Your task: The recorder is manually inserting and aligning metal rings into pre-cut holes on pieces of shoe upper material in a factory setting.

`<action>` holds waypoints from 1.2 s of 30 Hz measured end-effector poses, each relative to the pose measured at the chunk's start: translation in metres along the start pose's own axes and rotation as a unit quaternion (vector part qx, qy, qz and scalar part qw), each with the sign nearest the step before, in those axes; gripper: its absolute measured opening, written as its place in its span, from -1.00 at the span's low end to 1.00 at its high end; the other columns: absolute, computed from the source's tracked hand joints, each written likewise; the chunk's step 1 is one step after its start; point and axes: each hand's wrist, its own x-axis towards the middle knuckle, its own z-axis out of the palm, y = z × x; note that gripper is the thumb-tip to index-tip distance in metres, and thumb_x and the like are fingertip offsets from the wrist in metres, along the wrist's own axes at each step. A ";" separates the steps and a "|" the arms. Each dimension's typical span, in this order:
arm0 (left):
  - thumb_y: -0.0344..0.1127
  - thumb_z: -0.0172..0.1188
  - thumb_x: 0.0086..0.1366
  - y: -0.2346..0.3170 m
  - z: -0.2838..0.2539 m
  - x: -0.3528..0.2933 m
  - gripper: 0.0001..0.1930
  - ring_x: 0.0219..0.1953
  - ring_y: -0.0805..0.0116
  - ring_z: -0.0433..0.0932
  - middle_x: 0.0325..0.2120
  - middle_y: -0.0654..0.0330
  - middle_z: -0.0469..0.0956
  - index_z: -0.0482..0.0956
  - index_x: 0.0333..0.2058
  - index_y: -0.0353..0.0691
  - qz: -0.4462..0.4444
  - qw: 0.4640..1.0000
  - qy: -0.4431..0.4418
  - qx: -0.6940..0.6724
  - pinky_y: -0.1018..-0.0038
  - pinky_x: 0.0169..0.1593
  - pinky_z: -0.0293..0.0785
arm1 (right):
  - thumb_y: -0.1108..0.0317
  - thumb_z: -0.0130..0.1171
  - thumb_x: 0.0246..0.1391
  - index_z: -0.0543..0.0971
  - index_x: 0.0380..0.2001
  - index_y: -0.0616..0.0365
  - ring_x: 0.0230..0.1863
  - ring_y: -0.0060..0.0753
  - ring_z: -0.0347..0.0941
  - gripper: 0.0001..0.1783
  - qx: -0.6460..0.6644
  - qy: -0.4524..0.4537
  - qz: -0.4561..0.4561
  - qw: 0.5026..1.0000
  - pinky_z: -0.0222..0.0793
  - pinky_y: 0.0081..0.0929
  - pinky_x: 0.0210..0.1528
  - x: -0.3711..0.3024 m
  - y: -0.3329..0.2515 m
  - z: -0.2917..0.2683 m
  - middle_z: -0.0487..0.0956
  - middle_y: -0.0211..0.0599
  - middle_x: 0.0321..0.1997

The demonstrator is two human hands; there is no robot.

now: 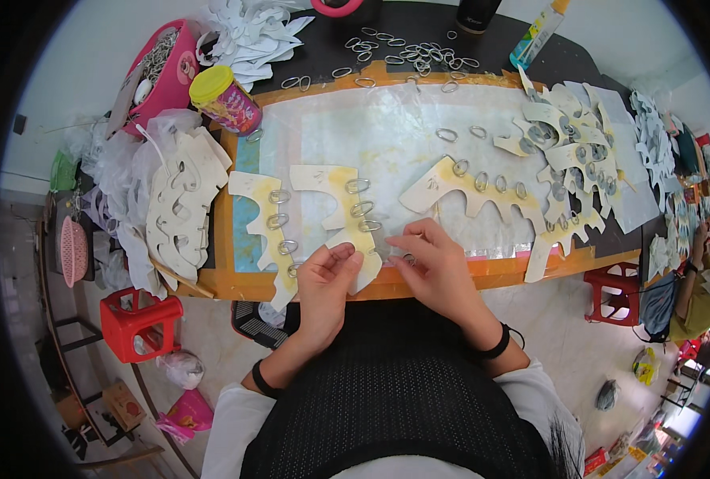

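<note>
My left hand [324, 286] is closed at the lower end of a cream, scalloped cut-out piece [340, 209], its thumb and fingertips pressed on the edge. Several metal rings [362, 208] lie along this piece's toothed side. Just to the right, my right hand [437, 270] has its fingers curled, with a small metal ring [409, 259] showing among them. Left of these, a similar cut-out [266, 227] carries several rings down its side. A third cut-out [439, 185] lies to the right with several rings along its teeth.
Overlapping cut-outs with rings [566, 132] pile up at the right. Loose metal rings [423, 56] are scattered at the back, near a spray bottle [537, 36]. A yellow-lidded tub [225, 100], pink basket [163, 68] and stacked cut-outs [183, 207] stand left. Red stools [139, 323] flank the table.
</note>
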 end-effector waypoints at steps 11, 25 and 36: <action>-0.51 0.23 0.24 -0.001 0.004 0.000 -0.79 -0.30 0.57 0.54 -0.31 0.18 0.59 0.53 -0.16 -0.45 -0.028 0.999 -0.020 0.000 0.65 -0.17 0.47 | 0.47 0.15 0.04 0.45 -0.35 0.24 -0.37 0.06 0.45 -0.88 -0.144 -0.033 -0.005 0.989 0.42 -0.19 -0.37 -0.015 0.000 -0.011 0.43 -0.09 -0.28; -0.58 0.19 0.24 -0.001 0.012 -0.001 -0.68 -0.20 0.53 0.58 -0.23 0.17 0.61 0.48 -0.01 -0.37 -0.025 0.998 -0.052 -0.035 0.60 -0.11 0.51 | 0.51 0.20 0.11 0.49 -0.31 0.23 -0.39 -0.73 0.45 -0.90 0.336 0.084 0.128 0.930 0.38 -0.73 -0.37 -0.004 0.000 0.016 0.54 -0.47 -0.39; -0.58 0.18 0.25 -0.001 0.014 -0.001 -0.65 -0.20 0.53 0.58 -0.22 0.17 0.61 0.45 0.03 -0.38 -0.030 0.997 -0.051 -0.041 0.60 -0.11 0.51 | 0.44 0.28 0.05 0.57 -0.37 0.24 -0.54 -0.79 0.39 -0.88 0.197 0.106 0.132 0.966 0.33 -0.73 -0.48 -0.008 0.006 0.018 0.57 -0.48 -0.52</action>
